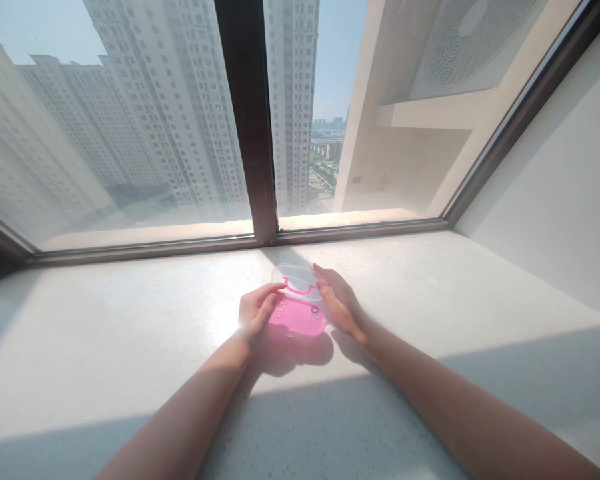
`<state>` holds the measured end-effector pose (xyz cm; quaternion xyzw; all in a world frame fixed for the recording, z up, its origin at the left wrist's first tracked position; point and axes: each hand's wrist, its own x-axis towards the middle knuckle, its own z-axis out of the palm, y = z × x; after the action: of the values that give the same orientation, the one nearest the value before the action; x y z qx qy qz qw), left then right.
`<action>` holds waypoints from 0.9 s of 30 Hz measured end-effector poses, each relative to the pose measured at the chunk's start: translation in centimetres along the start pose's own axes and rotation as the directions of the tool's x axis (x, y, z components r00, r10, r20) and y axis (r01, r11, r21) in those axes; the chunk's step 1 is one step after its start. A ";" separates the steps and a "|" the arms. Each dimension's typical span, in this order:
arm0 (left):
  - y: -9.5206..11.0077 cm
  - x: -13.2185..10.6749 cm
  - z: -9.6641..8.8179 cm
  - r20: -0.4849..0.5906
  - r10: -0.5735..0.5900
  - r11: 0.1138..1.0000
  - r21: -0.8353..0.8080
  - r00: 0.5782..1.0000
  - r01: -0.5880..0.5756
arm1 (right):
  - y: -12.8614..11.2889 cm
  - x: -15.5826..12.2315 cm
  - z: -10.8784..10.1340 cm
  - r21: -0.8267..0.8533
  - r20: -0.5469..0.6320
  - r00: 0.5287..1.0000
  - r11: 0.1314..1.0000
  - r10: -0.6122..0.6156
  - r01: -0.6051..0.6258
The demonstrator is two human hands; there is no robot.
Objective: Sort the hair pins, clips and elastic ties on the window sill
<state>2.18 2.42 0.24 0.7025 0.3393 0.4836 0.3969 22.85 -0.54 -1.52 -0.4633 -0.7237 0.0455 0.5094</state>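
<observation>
A pink plastic box (297, 320) with rounded corners and a clear lid (297, 272) is between my two hands over the sunlit sill. The lid carries a bright pink handle (300, 289), and flower-like shapes show on the box's front. My left hand (259, 308) closes on the box's left side, its index finger reaching to the handle's left end. On the other side my right hand (339, 301) grips the right edge, thumb on the lid. Whether the box's underside touches the sill cannot be made out. What the box contains is not distinguishable.
The pale speckled window sill (145, 333) stretches to both sides, with a shadow band near me. Beyond it stands a window with a dark frame (245, 120). A white wall (555, 193) rises at right. Outside are tall buildings (165, 87) and a fan unit (473, 47).
</observation>
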 end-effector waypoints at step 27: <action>-0.3 0.2 0.4 -0.096 0.098 0.995 -0.015 0.991 -0.100 | -5.5 -0.7 0.2 -0.026 0.242 0.967 0.996 -0.077 0.086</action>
<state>2.62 2.64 -0.02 0.6905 0.3179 0.5390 0.3627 19.29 -4.08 0.79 -0.4336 -0.7992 0.0671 0.4109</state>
